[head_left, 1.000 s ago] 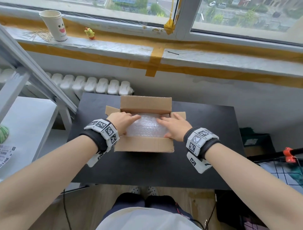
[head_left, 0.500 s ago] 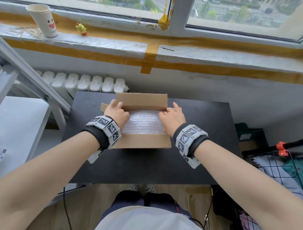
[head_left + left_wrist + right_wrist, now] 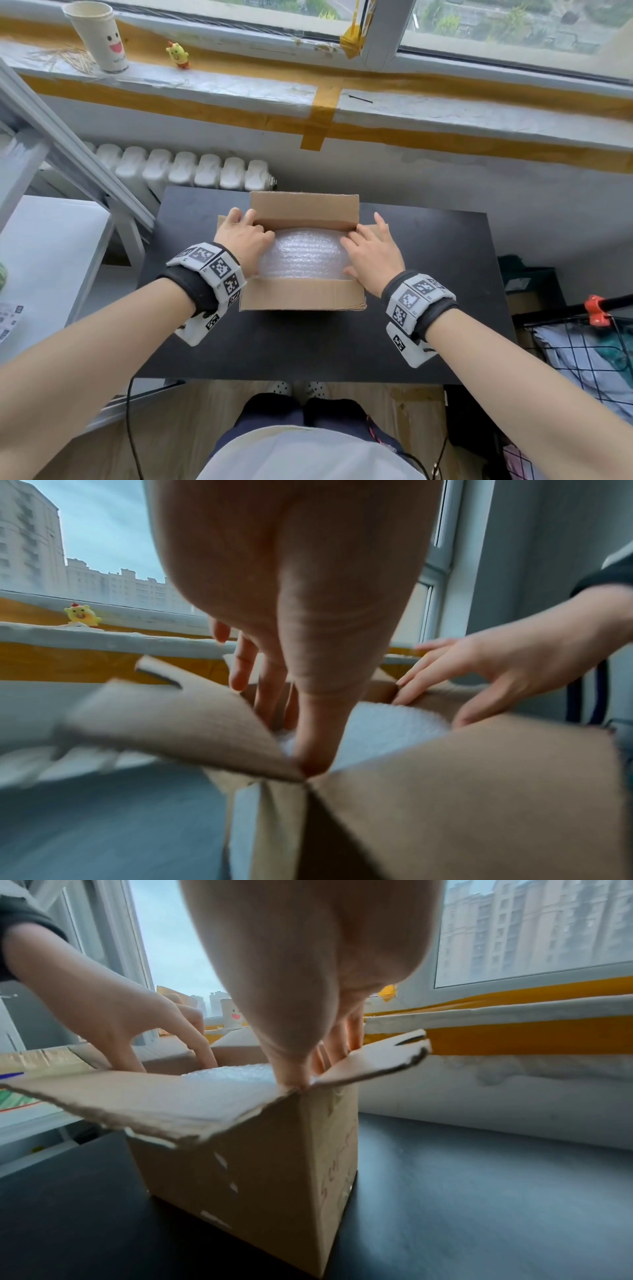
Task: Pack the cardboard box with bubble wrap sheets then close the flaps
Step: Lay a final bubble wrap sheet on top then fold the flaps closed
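A brown cardboard box (image 3: 303, 298) stands on the black table (image 3: 308, 349) with all its flaps open. White bubble wrap (image 3: 305, 255) fills it to the brim and bulges. My left hand (image 3: 245, 236) lies along the box's left edge by the left side flap (image 3: 171, 718), fingers stretched forward, thumb (image 3: 311, 737) pressed into the near left corner. My right hand (image 3: 371, 246) mirrors it along the right side flap (image 3: 377, 1056), thumb (image 3: 291, 1074) down in the near right corner. The far flap (image 3: 305, 209) stands up and the near flap (image 3: 154, 1099) hangs outward.
The window sill behind carries a paper cup (image 3: 99, 37) and a small yellow toy (image 3: 177, 54). A radiator (image 3: 191, 169) sits behind the table. A white shelf frame (image 3: 68, 144) stands to the left, a wire basket (image 3: 582, 346) to the right.
Both hands have slid off the top of the bubble wrap outward and forward to the box's left and right edges beside the side flaps.
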